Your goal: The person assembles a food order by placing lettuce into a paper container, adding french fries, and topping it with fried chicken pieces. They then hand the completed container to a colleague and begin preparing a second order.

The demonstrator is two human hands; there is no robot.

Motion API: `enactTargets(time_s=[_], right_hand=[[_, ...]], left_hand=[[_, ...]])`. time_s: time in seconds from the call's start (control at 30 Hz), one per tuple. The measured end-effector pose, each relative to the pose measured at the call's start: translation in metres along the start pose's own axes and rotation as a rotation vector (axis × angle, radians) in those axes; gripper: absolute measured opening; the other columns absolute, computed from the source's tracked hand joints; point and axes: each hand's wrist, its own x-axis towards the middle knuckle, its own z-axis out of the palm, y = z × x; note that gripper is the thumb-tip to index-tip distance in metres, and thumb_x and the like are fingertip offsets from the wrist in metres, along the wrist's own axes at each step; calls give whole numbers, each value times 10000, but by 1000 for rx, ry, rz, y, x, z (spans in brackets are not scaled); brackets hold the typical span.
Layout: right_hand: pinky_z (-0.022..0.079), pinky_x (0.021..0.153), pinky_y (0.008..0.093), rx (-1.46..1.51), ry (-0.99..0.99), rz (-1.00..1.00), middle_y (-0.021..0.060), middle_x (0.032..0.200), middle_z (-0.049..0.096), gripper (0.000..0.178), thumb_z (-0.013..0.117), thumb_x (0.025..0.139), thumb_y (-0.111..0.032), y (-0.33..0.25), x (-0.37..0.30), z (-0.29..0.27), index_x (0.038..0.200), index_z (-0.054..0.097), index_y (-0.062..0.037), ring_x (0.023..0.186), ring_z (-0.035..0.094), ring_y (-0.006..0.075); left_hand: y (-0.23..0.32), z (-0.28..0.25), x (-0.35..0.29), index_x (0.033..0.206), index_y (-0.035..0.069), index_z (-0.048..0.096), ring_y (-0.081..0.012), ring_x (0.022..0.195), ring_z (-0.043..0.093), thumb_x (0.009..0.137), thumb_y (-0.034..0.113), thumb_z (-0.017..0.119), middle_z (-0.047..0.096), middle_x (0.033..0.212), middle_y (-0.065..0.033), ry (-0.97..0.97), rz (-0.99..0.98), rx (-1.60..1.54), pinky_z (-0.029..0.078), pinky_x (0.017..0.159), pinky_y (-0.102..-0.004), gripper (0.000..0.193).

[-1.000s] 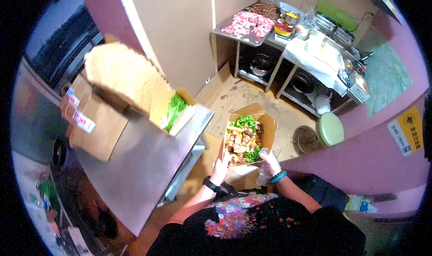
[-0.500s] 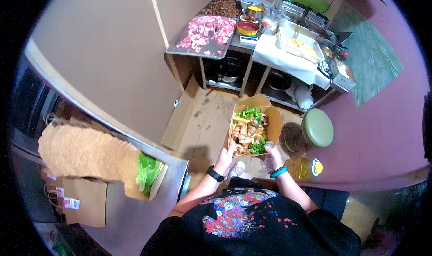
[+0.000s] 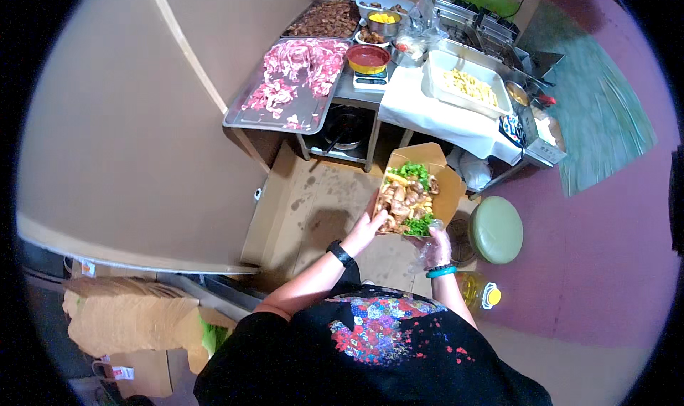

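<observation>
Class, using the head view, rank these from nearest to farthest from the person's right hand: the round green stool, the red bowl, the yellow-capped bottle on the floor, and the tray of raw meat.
Measured from the right hand:
1. Yellow-capped bottle, just below it on the floor; the round green stool to its right is about as close, too close to call.
2. Red bowl, far above on the counter.
3. Tray of raw meat, upper left, slightly farther.

We see a matt brown paper box [image 3: 417,192], a shiny metal tray [image 3: 285,92] (smooth), and white cloth [image 3: 434,117].
</observation>
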Motion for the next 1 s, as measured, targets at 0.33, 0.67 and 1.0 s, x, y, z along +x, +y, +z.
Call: enactTargets(time_s=[0.33, 0.67, 1.0], right_hand=[[504, 740, 444, 65, -19, 39, 109, 1086, 503, 503, 562, 720, -186, -42, 174, -10, 1174, 387, -59, 946, 541, 303], [503, 737, 473, 45, -144, -5, 216, 1076, 465, 387, 486, 790, -164, -88, 410, 92, 1114, 352, 1, 907, 534, 388], [497, 727, 465, -146, -224, 14, 158, 1136, 481, 380, 446, 836, -268, -75, 579, 156, 1121, 426, -17, 989, 498, 320]], left_hand=[[43, -28, 155, 1371, 205, -41, -214, 1164, 351, 845, 335, 512, 190, 1381, -78, -126, -20, -17, 463, 751, -329, 774], [93, -139, 234, 1358, 150, 174, -241, 1258, 240, 885, 431, 375, 215, 1384, -103, 138, 75, -10, 376, 912, -411, 586], [62, -183, 191, 1294, 72, 317, -222, 1156, 376, 893, 415, 372, 393, 1266, -118, 568, 16, -156, 406, 857, -408, 530]])
